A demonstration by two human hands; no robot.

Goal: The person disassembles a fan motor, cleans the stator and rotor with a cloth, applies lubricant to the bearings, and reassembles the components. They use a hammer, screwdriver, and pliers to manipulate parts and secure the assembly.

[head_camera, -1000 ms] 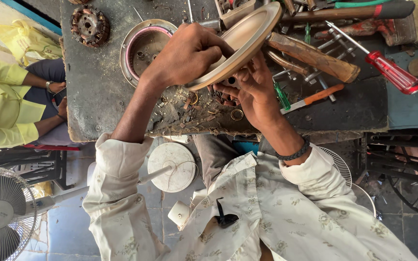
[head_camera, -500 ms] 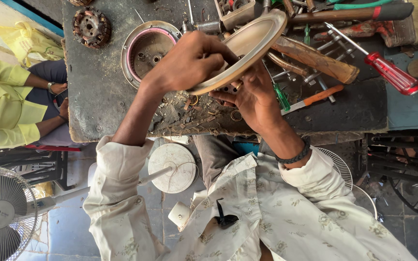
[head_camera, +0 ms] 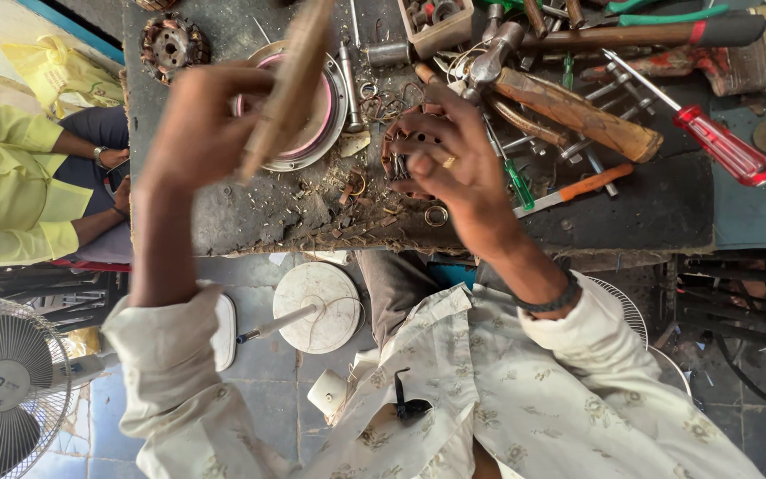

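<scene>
The round cover plate is up off the workbench, turned nearly edge-on and blurred. The left hand is closed around its lower rim, holding it clear, apparently so the parts under it can be reached. Directly beneath it the round metal housing with a pink inner ring lies flat and open on the bench.

Just to the right, the right hand rests with its fingers curled loosely over a ring-shaped coil of copper windings, steadying it against the bench; how firmly it grips I cannot tell.

Beyond it lie a hammer with a wooden handle, a red-handled screwdriver and a small green screwdriver, kept within reach. A toothed rotor part sits at the far left corner. Another person's yellow sleeve shows beside the bench.
</scene>
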